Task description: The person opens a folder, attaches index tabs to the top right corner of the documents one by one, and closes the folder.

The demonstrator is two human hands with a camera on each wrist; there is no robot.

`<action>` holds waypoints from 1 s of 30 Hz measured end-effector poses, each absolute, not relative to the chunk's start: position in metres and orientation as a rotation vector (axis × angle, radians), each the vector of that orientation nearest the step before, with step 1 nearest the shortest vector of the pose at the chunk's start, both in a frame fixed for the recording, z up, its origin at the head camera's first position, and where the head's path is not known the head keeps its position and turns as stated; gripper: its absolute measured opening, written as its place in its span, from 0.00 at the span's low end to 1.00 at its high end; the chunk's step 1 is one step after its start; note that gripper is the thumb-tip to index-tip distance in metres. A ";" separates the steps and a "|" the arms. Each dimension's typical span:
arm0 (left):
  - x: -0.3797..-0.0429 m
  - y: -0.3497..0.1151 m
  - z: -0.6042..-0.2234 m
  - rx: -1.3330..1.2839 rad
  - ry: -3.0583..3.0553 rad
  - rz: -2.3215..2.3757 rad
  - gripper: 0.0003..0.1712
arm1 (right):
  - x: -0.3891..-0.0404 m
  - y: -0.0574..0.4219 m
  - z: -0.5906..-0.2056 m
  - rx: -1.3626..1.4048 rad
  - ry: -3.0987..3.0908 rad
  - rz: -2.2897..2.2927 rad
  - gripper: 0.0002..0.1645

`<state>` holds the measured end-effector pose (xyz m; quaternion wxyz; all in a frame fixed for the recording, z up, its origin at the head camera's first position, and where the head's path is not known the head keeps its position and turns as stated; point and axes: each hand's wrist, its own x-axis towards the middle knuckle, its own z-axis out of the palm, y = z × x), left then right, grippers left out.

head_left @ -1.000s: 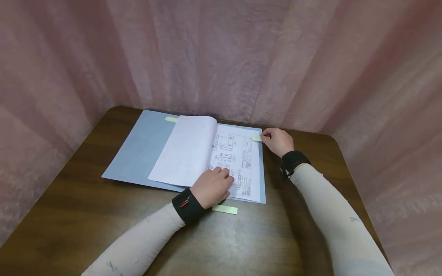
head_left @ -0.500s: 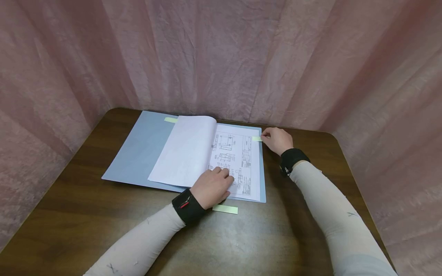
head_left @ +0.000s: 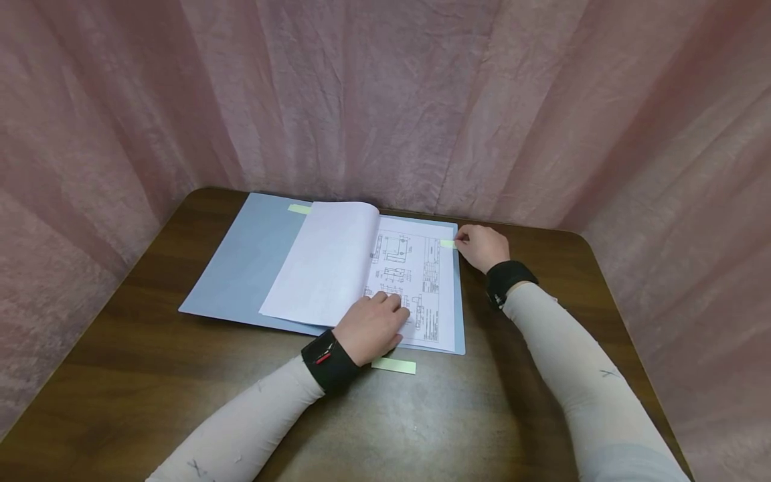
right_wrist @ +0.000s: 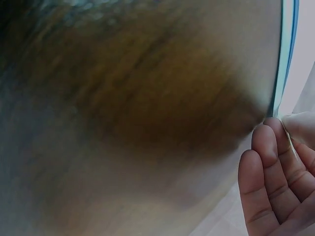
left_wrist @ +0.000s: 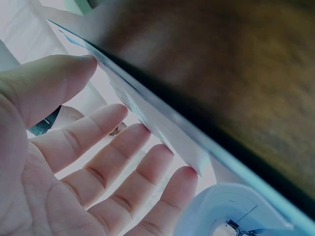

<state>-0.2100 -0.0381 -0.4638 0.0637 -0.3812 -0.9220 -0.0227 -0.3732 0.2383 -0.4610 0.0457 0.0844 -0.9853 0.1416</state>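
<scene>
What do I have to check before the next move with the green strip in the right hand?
1. Right hand holds the held strip: ok, pinched.
2. Held strip meets the drawing page: ok, at its right edge.
3. Held strip stuck down: cannot tell.
4. Left hand on the drawing page: ok, fingers rest there.
5. Turned page out of the way: ok, folded over left.

- Partly under left hand (head_left: 370,327): printed sheet (head_left: 444,301) with lettering too small to read
- Partly hidden in right hand (head_left: 484,247): green strip (head_left: 447,244)
- Cut off at near edge: sleeves (head_left: 241,422)
</scene>
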 end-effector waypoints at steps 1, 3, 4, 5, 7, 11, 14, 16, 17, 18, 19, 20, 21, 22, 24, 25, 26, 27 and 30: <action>-0.210 -0.038 -0.464 -1.151 -2.786 -0.068 0.23 | -0.373 0.238 -0.462 0.258 -3.008 0.431 0.12; -0.210 -0.038 -0.464 -1.149 -2.789 -0.065 0.23 | -0.373 0.238 -0.462 0.258 -3.004 0.437 0.12; -0.210 -0.038 -0.464 -1.148 -2.791 -0.063 0.23 | -0.373 0.238 -0.462 0.258 -3.002 0.441 0.12; -0.210 -0.038 -0.464 -1.147 -2.793 -0.061 0.24 | -0.373 0.238 -0.463 0.258 -2.999 0.445 0.12; -0.210 -0.038 -0.463 -1.147 -2.794 -0.060 0.24 | -0.373 0.238 -0.463 0.258 -2.995 0.449 0.11; -0.209 -0.038 -0.462 -1.148 -2.797 -0.062 0.23 | -0.372 0.236 -0.462 0.255 -2.997 0.437 0.11; -0.209 -0.038 -0.462 -1.148 -2.800 -0.063 0.23 | -0.372 0.236 -0.462 0.254 -3.000 0.424 0.11; -0.209 -0.038 -0.461 -1.148 -2.800 -0.065 0.23 | -0.372 0.236 -0.462 0.257 -3.001 0.414 0.11; -0.209 -0.038 -0.462 -1.148 -2.799 -0.067 0.23 | -0.373 0.235 -0.463 0.258 -3.001 0.412 0.11; -0.209 -0.038 -0.462 -1.148 -2.796 -0.069 0.23 | -0.373 0.235 -0.463 0.259 -3.000 0.408 0.11; -0.209 -0.038 -0.462 -1.149 -2.794 -0.069 0.23 | -0.373 0.235 -0.463 0.259 -3.000 0.405 0.10; -0.209 -0.038 -0.462 -1.150 -2.791 -0.071 0.23 | -0.373 0.235 -0.463 0.259 -3.000 0.402 0.10; -0.209 -0.038 -0.462 -1.151 -2.788 -0.072 0.23 | -0.373 0.235 -0.464 0.261 -2.999 0.400 0.10; -0.209 -0.038 -0.463 -1.152 -2.786 -0.073 0.23 | -0.373 0.235 -0.464 0.263 -2.998 0.400 0.10; -0.209 -0.038 -0.463 -1.152 -2.786 -0.069 0.23 | -0.373 0.235 -0.465 0.268 -2.994 0.401 0.09; -0.209 -0.038 -0.463 -1.153 -2.788 -0.066 0.23 | -0.373 0.235 -0.465 0.270 -2.993 0.402 0.09; -0.209 -0.038 -0.463 -1.151 -2.790 -0.064 0.23 | -0.374 0.235 -0.465 0.274 -2.992 0.404 0.09; -0.209 -0.038 -0.463 -1.151 -2.793 -0.063 0.23 | -0.374 0.235 -0.466 0.276 -2.992 0.405 0.10; -0.209 -0.038 -0.462 -1.151 -2.795 -0.063 0.23 | -0.374 0.235 -0.466 0.278 -2.992 0.407 0.10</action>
